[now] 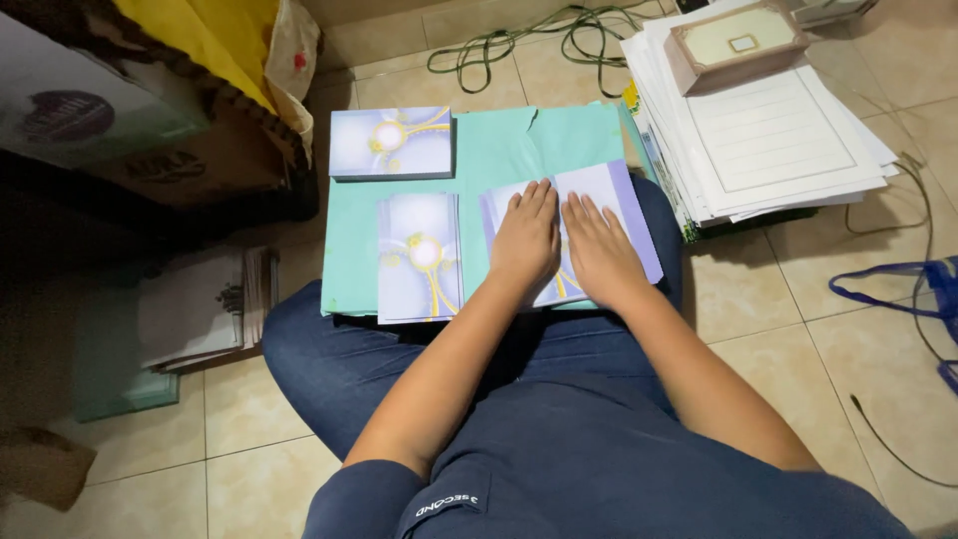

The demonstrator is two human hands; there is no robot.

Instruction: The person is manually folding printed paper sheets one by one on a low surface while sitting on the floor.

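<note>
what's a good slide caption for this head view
Both hands, left hand and right hand, pressing flat on a lilac card.

lavender card (pixel 611 200) — flat, on teal sheet (pixel 499 150)

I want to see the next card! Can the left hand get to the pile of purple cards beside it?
Probably yes: the left hand lies flat on a card, and the pile of purple cards sits just beside it, nothing between.

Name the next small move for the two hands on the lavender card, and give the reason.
Probably slide both palms outward to flatten it: the left hand and right hand lie flat, side by side, on the lavender printed card, which rests on the teal paper sheet.
</note>
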